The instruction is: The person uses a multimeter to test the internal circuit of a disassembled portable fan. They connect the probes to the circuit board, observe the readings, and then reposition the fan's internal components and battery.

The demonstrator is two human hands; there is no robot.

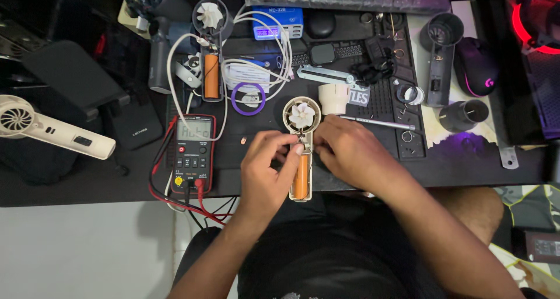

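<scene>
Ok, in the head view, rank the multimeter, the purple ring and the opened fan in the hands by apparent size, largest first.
1. Multimeter, the largest.
2. Opened fan, held between the left hand and right hand; partly covered, and slightly nearer the camera, so the gap is unsure.
3. Purple ring, clearly smallest.

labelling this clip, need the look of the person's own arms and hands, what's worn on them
Both arms are bare from the frame's bottom edge to the fingers: no sleeves, gloves, watch, bracelet or rings show. The left hand and right hand have short, unpainted nails. No cables or markings on either arm.
</scene>
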